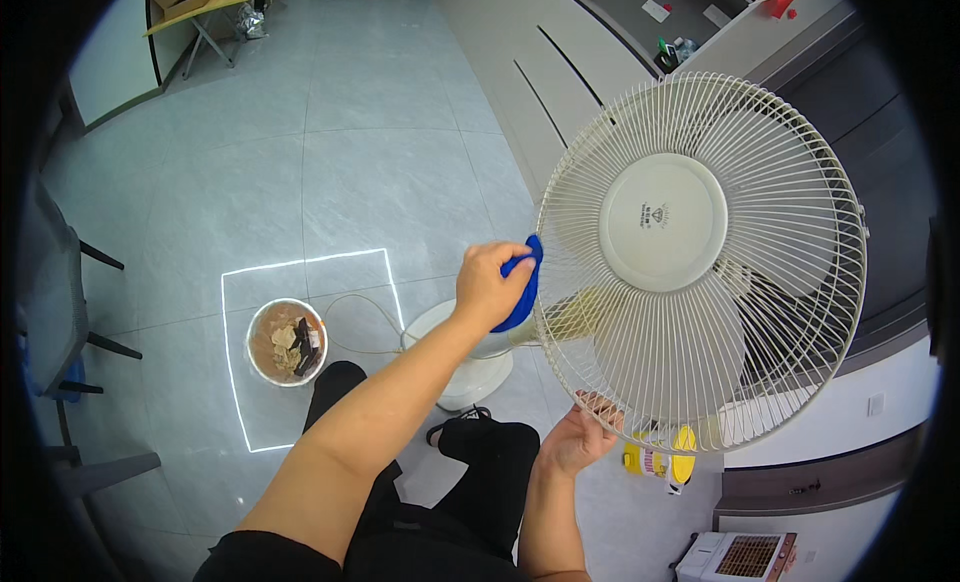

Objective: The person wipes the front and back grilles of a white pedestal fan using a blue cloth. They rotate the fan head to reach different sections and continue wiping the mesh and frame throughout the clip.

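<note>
A pedestal fan with a round wire guard (664, 222) stands tilted towards me on the right, its white base (476, 383) on the floor. My left hand (491, 282) pinches a blue cloth (527, 293) against the left rim of the guard. Lower down, my right hand (577, 441) grips the guard's bottom-left edge, its fingertips partly behind the wires. Pale fan blades (667, 349) show through the guard, around a plain hub cover that bears a printed emblem. The fan's neck is partly hidden by my left hand and the cloth.
A round bin (287, 381) with scraps stands inside a white outline on the tiles. The fan's cord (352, 297) loops beside it. A grey chair (56, 297) is at left, a yellow tub (643, 460) behind the fan, an air cooler (735, 556) at bottom right.
</note>
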A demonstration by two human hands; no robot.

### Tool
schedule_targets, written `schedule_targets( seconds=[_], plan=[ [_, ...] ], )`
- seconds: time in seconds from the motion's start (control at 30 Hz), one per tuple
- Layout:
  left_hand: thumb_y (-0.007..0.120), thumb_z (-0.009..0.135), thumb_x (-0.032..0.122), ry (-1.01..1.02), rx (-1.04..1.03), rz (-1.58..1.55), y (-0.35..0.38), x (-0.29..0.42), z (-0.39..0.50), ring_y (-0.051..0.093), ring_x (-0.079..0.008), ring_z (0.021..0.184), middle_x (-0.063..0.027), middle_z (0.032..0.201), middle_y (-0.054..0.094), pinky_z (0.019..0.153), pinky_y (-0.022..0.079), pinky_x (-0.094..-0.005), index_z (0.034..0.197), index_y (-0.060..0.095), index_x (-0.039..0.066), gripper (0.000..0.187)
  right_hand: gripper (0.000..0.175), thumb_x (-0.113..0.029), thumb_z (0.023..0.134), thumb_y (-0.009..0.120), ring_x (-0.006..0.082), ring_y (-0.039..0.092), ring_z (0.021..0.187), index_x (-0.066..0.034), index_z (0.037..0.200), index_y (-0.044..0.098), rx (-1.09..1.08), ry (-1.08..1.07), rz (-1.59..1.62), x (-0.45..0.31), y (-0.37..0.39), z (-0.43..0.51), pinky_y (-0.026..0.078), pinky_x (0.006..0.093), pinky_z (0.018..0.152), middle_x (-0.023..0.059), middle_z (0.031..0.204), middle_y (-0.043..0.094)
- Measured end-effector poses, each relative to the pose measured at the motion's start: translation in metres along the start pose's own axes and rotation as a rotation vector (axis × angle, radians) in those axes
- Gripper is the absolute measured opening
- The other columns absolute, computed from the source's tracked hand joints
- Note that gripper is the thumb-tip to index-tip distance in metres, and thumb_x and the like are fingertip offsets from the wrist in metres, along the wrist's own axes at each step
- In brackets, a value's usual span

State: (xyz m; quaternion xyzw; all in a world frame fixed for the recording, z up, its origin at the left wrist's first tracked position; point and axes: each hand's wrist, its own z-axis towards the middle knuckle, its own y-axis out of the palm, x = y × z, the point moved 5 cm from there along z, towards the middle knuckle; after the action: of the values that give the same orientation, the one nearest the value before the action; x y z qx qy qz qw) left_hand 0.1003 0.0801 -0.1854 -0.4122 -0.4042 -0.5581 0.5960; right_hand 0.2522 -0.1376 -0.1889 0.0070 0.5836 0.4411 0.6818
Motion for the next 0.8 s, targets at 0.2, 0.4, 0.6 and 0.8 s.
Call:
schedule_targets(
  seconds=[0.2,0.4,0.6,0.8],
  plan=[
    [0.07,0.082,0.019,-0.022,-0.199,0.125,0.005,-0.039,-0.025,0.064,-0.0328,0.091,-0.0126,0.098,0.073,0.083,0.049,-0.0416,0.094,0.074,0.006,0.018,0.027,0.007,0.073,0.052,0.0219,0.062,0.09,0.0015,0.098,0.058,-0.096,0.006,-0.003,-0.001,0.01,-0.004,0.052,0.0376,0.09,0.0102,0.096,0.062],
    [0.071,0.082,0.015,0.028,0.086,-0.117,-0.015,0.01,-0.012,0.063,-0.0293,0.086,-0.0118,0.092,0.073,0.08,0.049,-0.038,0.095,0.074,0.007,0.015,0.028,0.008,0.073,0.052,0.022,0.062,0.091,0.0025,0.1,0.058,-0.069,-0.004,-0.005,0.002,0.004,-0.003,0.052,0.0373,0.091,0.0105,0.097,0.062],
    [0.072,0.08,0.015,0.057,-0.084,-0.117,-0.011,0.028,-0.052,0.064,-0.0313,0.081,-0.0141,0.089,0.072,0.074,0.05,-0.0392,0.092,0.072,0.004,0.017,0.026,0.008,0.074,0.052,0.0217,0.062,0.091,-0.0002,0.097,0.057,-0.017,0.011,-0.01,0.0,0.009,-0.006,0.052,0.037,0.091,0.0096,0.096,0.061],
    [0.075,0.082,0.012,0.065,-0.098,-0.36,-0.043,0.079,-0.05,0.063,-0.0227,0.08,-0.0097,0.087,0.071,0.076,0.05,-0.0341,0.092,0.072,0.002,0.014,0.024,0.008,0.069,0.052,0.0207,0.061,0.084,0.0015,0.091,0.056,0.0,0.007,-0.002,-0.005,0.014,-0.009,0.05,0.0327,0.084,0.0115,0.091,0.062]
  ],
)
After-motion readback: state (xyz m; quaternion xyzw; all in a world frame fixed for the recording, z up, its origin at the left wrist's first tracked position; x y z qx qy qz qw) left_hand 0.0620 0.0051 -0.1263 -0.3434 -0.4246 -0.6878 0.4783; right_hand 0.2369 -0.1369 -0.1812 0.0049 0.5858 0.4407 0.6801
